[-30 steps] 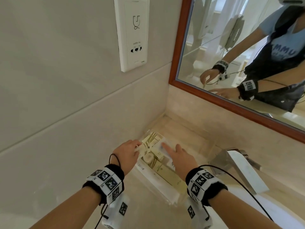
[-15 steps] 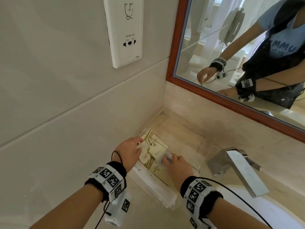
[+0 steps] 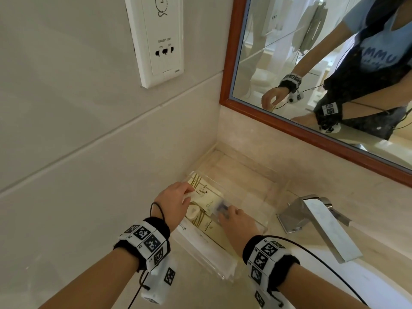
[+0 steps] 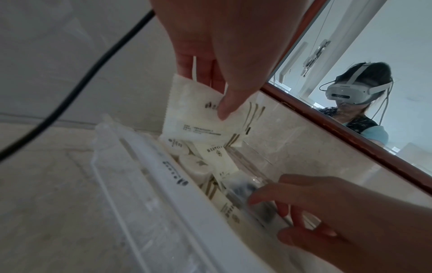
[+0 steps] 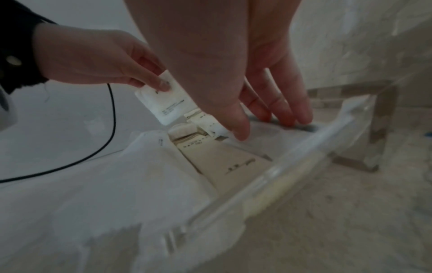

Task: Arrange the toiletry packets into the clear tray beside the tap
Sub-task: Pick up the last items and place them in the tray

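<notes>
Head view: the clear tray (image 3: 276,192) sits on the table (image 3: 256,166) in the corner, w/ the tap (image 3: 316,219) just to its right. Cream packets (image 3: 207,197) lie in the tray's left part; its right part shows bare bottom. Left hand (image 3: 171,201) is at the tray's left edge, fingers curled on a small white packet (image 3: 186,195). Right hand (image 3: 236,221) reaches into the tray's middle, fingertips on a see-through packet with something dark inside (image 3: 223,208).

Left wrist view: thumb and fingers of the left hand (image 4: 224,55) pinch the white packet (image 4: 194,110) by its top edge, lifted just above the tray's contents. Below it, more cream packets, what look like small round lidded tubs (image 4: 196,166) and a long white packet (image 4: 168,166) along the near wall. Right hand (image 4: 339,212) has fingers bent down onto the dark-filled packet (image 4: 247,188).

Right wrist view: right hand (image 5: 257,83) fingers spread narrow, tips pressing into the tray; whether it grips or only pushes, can't tell. Left hand (image 5: 93,59) holds the white packet (image 5: 166,99) tilted over the pile.

Progress, my read: most packets are in already, approx. the last bit. Left: set down the held white packet and straighten the clear one.
</notes>
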Tool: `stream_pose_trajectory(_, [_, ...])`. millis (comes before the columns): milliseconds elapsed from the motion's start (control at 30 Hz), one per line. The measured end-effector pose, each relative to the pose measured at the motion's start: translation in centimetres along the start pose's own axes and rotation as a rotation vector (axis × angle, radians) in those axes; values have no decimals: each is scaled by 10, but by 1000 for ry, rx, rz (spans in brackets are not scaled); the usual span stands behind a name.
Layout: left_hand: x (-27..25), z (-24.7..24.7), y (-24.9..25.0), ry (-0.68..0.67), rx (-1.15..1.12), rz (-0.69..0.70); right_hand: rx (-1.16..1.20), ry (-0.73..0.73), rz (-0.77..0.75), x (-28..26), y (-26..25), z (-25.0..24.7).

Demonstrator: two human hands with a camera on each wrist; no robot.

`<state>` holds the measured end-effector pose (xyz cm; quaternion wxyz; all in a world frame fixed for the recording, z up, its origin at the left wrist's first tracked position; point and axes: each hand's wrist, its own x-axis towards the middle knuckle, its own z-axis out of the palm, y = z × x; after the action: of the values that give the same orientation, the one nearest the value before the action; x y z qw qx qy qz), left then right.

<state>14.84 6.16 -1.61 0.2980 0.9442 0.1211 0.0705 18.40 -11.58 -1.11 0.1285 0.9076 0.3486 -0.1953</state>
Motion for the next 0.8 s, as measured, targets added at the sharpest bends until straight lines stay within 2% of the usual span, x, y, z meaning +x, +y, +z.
stream_pose_trajectory(167, [7,5,3,75,116,83,3,23,6,1,6,-5])
stream_pose_trajectory(367, [12,14,5,185,228,77,49,4,3,4,14,0])
stream_pose_trajectory(500, [15,24,4,140,247,105,47,5,-19,6,17,0])
stream_pose_trajectory(700, [22,30,2,136,263,65,54,53,-65,13,19,-3])
stream_pose_trajectory(800, [21,33,-1,88,301,65,61,61,-69,15,19,-3])
